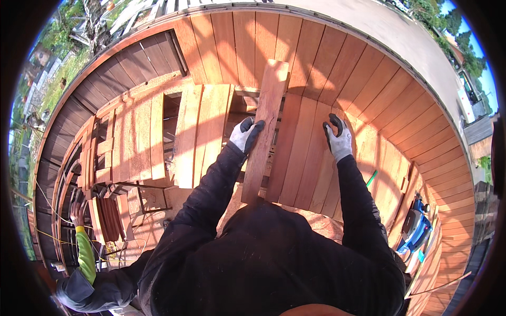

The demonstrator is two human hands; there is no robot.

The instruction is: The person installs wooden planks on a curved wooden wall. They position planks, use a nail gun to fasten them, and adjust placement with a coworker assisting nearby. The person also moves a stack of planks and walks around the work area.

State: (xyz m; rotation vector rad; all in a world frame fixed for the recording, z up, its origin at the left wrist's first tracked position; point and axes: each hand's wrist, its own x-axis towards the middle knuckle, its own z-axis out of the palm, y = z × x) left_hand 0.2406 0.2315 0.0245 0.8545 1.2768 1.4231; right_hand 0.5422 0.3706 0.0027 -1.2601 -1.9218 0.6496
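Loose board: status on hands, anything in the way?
Left hand gripping loose board at its left edge. Right hand empty, part-open, over planks. Board's far end overlaps outer decking in view; contact unclear.

Two gloved hands (246,135) (339,140), one hand-held plank (271,105), one blue power tool (416,231) and one co-worker (85,255) are sharing one sunlit timber deck (245,45).

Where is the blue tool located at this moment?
In the head view, the blue tool is at the lower right, outward of the person's right sleeve, near the curved outer deck boards.
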